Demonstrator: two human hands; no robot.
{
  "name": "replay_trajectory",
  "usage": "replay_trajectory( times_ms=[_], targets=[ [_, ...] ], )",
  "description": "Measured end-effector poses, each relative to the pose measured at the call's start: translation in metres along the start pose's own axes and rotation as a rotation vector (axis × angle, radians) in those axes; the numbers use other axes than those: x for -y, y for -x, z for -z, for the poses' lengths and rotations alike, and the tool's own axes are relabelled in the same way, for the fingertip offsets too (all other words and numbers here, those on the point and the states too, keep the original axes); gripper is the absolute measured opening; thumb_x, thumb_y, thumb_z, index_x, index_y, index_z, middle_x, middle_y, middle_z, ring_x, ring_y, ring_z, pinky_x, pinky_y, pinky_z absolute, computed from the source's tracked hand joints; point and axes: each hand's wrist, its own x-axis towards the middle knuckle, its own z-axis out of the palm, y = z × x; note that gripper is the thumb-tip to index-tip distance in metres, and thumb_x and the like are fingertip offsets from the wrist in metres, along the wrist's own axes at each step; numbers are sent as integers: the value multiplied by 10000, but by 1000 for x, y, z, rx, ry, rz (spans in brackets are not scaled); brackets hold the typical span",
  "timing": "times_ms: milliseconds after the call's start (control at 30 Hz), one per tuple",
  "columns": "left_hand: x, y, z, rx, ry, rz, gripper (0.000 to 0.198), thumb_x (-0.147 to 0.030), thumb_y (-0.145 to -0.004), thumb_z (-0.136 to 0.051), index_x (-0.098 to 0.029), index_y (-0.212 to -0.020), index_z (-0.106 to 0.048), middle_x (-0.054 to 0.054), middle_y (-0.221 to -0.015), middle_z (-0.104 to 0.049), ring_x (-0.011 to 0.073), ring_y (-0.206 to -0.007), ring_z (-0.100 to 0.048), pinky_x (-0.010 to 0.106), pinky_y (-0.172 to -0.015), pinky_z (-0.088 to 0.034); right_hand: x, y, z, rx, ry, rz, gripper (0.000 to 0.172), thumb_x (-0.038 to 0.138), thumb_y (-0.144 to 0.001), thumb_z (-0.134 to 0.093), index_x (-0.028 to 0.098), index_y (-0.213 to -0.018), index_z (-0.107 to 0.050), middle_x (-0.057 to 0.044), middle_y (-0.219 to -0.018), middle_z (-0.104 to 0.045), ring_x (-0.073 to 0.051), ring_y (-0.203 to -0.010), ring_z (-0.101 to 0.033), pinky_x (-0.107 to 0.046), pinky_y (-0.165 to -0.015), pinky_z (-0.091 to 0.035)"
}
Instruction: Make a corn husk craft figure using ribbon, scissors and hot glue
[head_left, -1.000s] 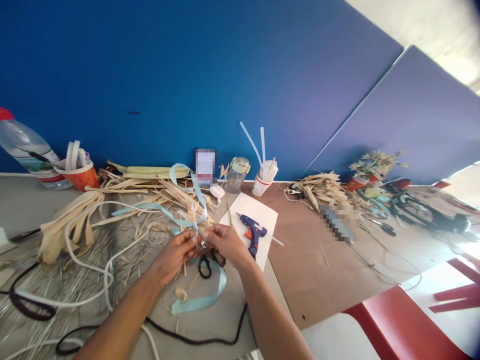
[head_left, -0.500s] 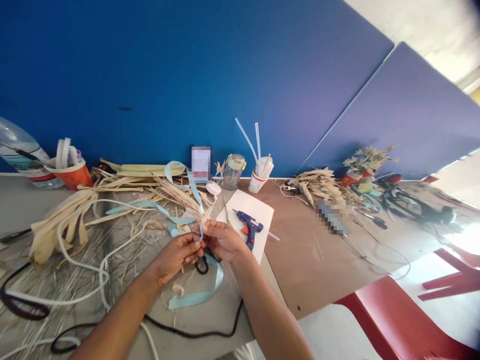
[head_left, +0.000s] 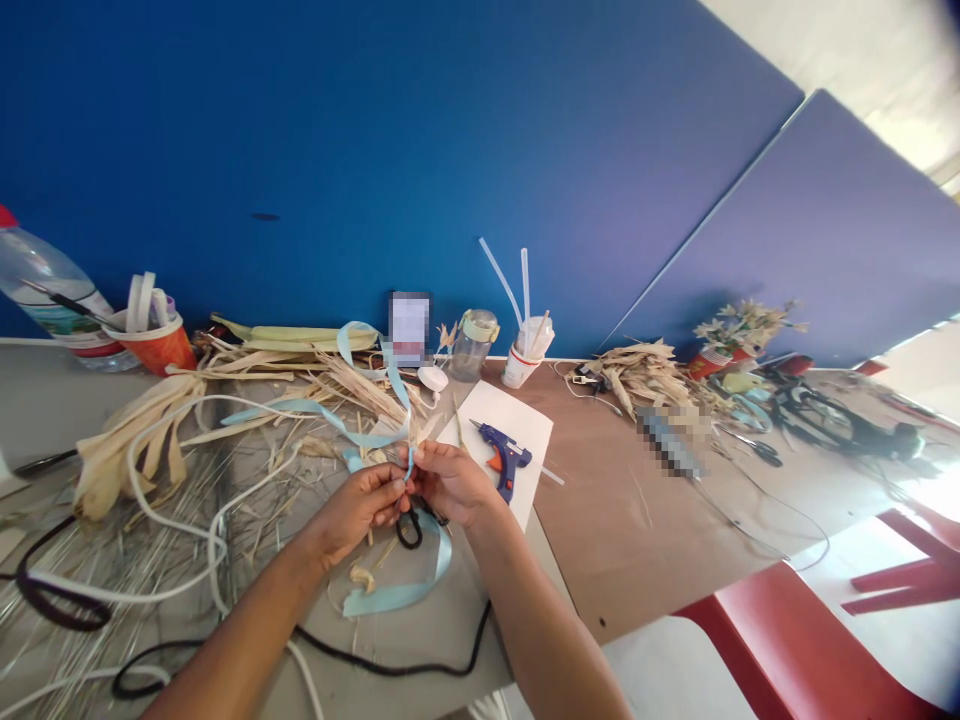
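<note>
My left hand (head_left: 377, 497) and my right hand (head_left: 452, 482) meet over the table, both closed in a pinch on a light blue ribbon (head_left: 397, 597). The ribbon runs up from my fingers in a loop toward the back, and another length curls down below my hands. A pale dried tip, perhaps corn husk, pokes up at my right fingertips. Behind my hands, black-handled scissors (head_left: 409, 530) lie partly hidden. A blue glue gun (head_left: 504, 460) rests on a white sheet (head_left: 536, 428) to the right of my right hand.
Dried corn husks (head_left: 131, 440) and white cord (head_left: 161, 598) cover the left side. Along the blue partition stand a plastic bottle (head_left: 56, 300), an orange cup (head_left: 161, 348), a phone (head_left: 410, 330), a jar (head_left: 474, 350) and a white cup (head_left: 519, 367). A red chair (head_left: 795, 620) is at the right.
The whole view has shifted slightly, with things appearing a little farther right. Both hands keep hold of the ribbon, in nearly the same pose.
</note>
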Motion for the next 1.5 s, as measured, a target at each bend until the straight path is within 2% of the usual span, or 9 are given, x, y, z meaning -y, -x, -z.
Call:
replay_trajectory(
  times_ms=[367,533,700,800,967,1100,1267,1400,1500],
  targets=[
    [-9,7,-3,38,154,114,218,-304,-663,-765,-118,-713,-663,-2,-560,-584,1,-379,-309,183,-451,-265,-3,-3,6,245,-14,12,282,357,-633,-761,155,-754,-606,5,-596,-562,-126,-538,-503,-273,-545,-470],
    [-10,10,1,118,174,141,223,-307,-681,-757,-108,-744,-680,-3,-552,-578,-2,-380,-305,178,-448,-265,-3,-2,8,347,8,48,271,372,-673,-734,155,-799,-633,-5,-621,-562,-135,-551,-505,-307,-555,-483],
    [-5,13,0,242,153,107,172,-289,-757,-694,-137,-832,-664,-7,-550,-579,6,-373,-304,179,-444,-266,-3,0,10,371,-2,58,233,332,-644,-762,149,-752,-668,31,-585,-483,-80,-498,-371,-248,-512,-448],
    [-3,14,-5,253,154,85,143,-285,-784,-666,-161,-848,-634,-20,-553,-577,1,-353,-287,175,-430,-256,-3,0,10,360,-28,43,232,315,-636,-773,133,-747,-681,51,-531,-425,-70,-497,-332,-218,-536,-431],
    [-2,9,-8,98,199,38,212,-280,-739,-707,-171,-889,-604,-45,-532,-568,-9,-342,-264,167,-441,-294,-1,0,2,207,-5,66,263,292,-639,-759,154,-848,-679,22,-635,-547,-83,-554,-441,-232,-622,-434],
    [-5,3,-10,-73,168,-18,262,-297,-692,-734,-168,-870,-591,-35,-551,-589,1,-351,-301,168,-436,-295,-3,-2,-4,-78,91,197,300,287,-631,-729,174,-897,-647,5,-738,-604,-99,-622,-519,-238,-651,-425],
    [-6,-1,-16,-283,8,-132,357,-359,-650,-743,-149,-914,-626,-43,-563,-536,59,-436,-401,188,-413,-254,-3,2,-20,-445,600,361,274,312,-639,-689,171,-850,-585,20,-733,-566,-118,-648,-508,-242,-610,-414],
    [0,-4,-17,-294,-77,-181,311,-355,-673,-712,-142,-890,-646,-36,-578,-535,83,-485,-436,206,-442,-284,2,8,-32,-622,882,349,221,346,-645,-667,181,-688,-526,58,-603,-482,-99,-547,-428,-224,-514,-343],
    [2,-4,-14,-273,-108,-138,333,-339,-683,-702,-140,-944,-641,-40,-544,-535,74,-439,-398,204,-416,-244,4,9,-30,-625,864,312,204,339,-678,-621,188,-618,-499,63,-545,-467,-94,-504,-398,-223,-478,-296]
  ],
)
